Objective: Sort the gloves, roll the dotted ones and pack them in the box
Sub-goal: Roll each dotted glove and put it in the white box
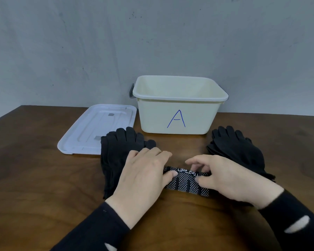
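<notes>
A black glove with white dots (186, 182) lies partly rolled on the wooden table, between my two hands. My left hand (143, 174) grips its left end, thumb on the roll and fingers curled over the top. My right hand (223, 176) pinches the right end the same way. A stack of plain black gloves (116, 153) lies to the left, partly under my left hand. Another pile of black gloves (237, 147) lies to the right. The cream box (178, 105) marked with a blue A stands open behind, and I see nothing in the part of its inside that shows.
The box's white lid (91, 129) lies flat on the table to the left of the box. A grey wall rises right behind the table's far edge. Bare wood (43, 178) stretches along the front left of the table.
</notes>
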### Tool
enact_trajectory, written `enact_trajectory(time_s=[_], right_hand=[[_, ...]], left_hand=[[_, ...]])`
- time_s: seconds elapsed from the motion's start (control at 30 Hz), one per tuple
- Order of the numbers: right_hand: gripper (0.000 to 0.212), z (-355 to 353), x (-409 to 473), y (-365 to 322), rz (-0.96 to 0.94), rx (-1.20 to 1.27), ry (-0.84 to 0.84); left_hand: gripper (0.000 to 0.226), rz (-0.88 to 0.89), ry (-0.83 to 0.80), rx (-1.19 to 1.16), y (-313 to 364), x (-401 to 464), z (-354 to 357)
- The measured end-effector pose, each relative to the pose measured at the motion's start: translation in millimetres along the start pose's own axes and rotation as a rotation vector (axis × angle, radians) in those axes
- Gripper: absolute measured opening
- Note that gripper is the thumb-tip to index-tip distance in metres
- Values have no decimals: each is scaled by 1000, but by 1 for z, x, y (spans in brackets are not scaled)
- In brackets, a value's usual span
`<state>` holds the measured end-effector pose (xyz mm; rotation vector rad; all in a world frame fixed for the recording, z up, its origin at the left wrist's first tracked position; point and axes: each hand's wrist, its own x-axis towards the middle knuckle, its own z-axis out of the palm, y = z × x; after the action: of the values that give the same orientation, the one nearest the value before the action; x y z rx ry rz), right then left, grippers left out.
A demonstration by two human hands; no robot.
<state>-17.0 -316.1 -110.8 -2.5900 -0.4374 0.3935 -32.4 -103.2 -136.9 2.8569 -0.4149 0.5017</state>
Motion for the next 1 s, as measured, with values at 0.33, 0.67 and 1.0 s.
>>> enact_trajectory(time_s=[0.33,0.67,1.0], right_hand=[[22,-27,30,-28,42,-30,-335],[20,-79,34,-53,-33,173,-209],[21,-167,111,-89,-85,62,472]], left_hand=[[37,-152,498,-455,-59,-5,-31],[39,-362,417,-681,-101,1,-19],[40,-374,424,-710,-104,3,-13]])
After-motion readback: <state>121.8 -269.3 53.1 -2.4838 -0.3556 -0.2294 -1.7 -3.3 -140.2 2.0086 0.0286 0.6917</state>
